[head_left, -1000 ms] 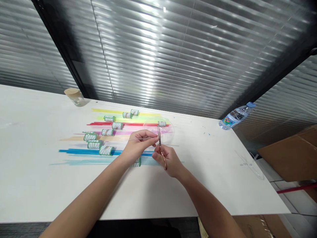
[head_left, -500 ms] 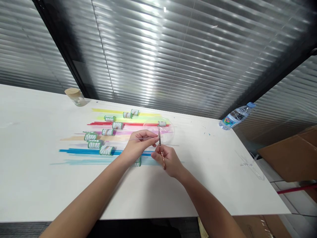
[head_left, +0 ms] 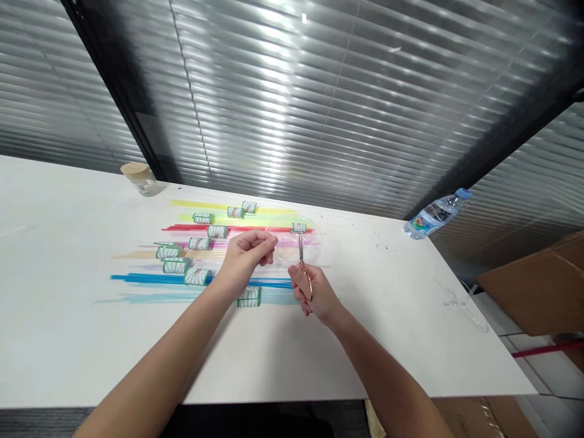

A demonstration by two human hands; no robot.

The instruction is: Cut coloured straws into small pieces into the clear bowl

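Note:
My right hand (head_left: 317,295) holds a pair of small scissors (head_left: 301,250) with rose-gold handles, blades pointing away from me and looking closed. Thumb and fingers of my left hand (head_left: 249,252) are pinched together, a little left of the blades; whatever is between them is too thin to make out. Below both hands, bundles of thin coloured sticks lie side by side across the table, among them a blue bundle (head_left: 146,278), a red bundle (head_left: 246,229) and a pale blue bundle (head_left: 159,298). Green-and-white labels (head_left: 197,277) wrap the bundles. Beyond the scissors sits a clear round dish (head_left: 314,243).
A jar with a tan lid (head_left: 140,178) stands at the back left of the white table (head_left: 255,365). A water bottle (head_left: 435,214) is at the back right, by small scraps. Clear plastic (head_left: 465,310) lies near the right edge; cardboard boxes (head_left: 533,286) are beyond.
My left hand has drawn back to the left, away from the scissors. My right hand has shifted slightly right and turned the scissors, whose tips now lie farther from my left fingers.

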